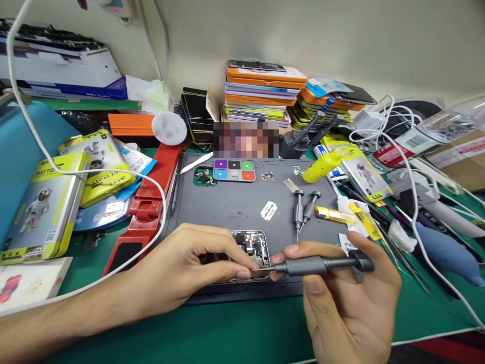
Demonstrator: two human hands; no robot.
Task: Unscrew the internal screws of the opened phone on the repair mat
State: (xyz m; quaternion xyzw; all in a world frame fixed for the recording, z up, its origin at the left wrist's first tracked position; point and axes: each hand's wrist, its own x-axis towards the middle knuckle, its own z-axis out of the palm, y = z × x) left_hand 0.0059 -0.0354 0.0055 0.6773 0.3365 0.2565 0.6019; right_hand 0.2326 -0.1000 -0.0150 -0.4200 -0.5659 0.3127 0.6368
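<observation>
Working over an uncovered smartphone at the near edge of a gray mat, a person steadies a gray precision screwdriver in the right hand, its fingers curled loosely along the handle. The left hand pinches a thin metal piece between thumb and forefinger, right at the driver's end.

Crowding the mat are a razor blade, two more screwdrivers with tips together, a color-coded tray and a yellow bottle tilted at the right edge. A white cable loops across the astronaut-printed battery boxes and a red fixture at left; tweezers and a blue blower bulb lie at right. Orange-edged cases stack up behind.

Much of the phone — its left side and lower part — disappears behind the left hand. Whether the pinched metal is the driver's bit or a separate part is hard to tell. A pixelated patch masks an area beyond the mat, and the frame cuts off the left forearm and a clear plastic container at right.
</observation>
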